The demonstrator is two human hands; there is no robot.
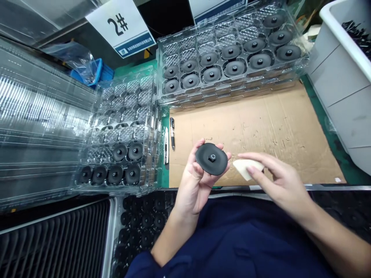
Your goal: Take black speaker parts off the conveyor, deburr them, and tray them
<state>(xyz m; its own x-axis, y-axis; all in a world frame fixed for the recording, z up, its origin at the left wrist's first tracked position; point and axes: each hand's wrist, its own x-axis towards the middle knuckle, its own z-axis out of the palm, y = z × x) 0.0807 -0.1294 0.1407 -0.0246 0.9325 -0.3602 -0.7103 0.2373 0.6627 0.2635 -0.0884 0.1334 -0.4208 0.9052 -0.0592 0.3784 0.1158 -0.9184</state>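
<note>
My left hand (197, 181) grips a round black plastic disc (217, 164) by its edge, its raised centre boss facing up toward me. Close by on the right, my right hand (278, 179) pinches a cream-white wedge-shaped pad (247, 166), perhaps a sponge, between thumb and fingers. A small gap separates the pad from the disc. Both hands are above the near part of a brown cardboard sheet (261, 127).
A clear tray (188, 94) with black discs stands behind the cardboard; another clear tray (150, 154) holds discs on the left. A pen (172, 133) and a slim white knife-like tool (166, 146) lie between. A grey bin (336, 69) stands right, a blue box (102, 73) back left.
</note>
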